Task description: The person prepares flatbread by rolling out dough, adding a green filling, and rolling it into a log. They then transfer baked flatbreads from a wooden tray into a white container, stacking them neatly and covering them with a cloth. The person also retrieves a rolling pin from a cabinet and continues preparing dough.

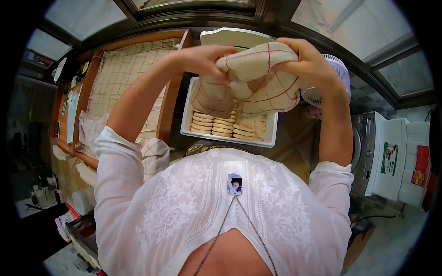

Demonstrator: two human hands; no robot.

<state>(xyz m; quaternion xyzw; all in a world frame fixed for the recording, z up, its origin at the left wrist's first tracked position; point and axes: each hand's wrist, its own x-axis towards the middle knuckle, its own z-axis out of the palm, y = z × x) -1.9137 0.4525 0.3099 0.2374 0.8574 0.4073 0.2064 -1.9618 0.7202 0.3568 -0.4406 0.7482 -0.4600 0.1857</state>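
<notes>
A cream cloth with a red check hangs bunched between both hands above a white plastic box. My left hand grips its left side, slightly blurred. At the upper right edge of the cloth, my right hand pinches it between thumb and fingers. Inside the box, flat round breads stand in several stacks along the near side. Crumpled pale material lies beside them at the right. The cloth hides the far part of the box.
Left of the box, a wooden-framed table bears a spread checked cloth. A pale panel stands behind the box. To the right are a lilac fan and a grey washing machine with white foam boxes beside it.
</notes>
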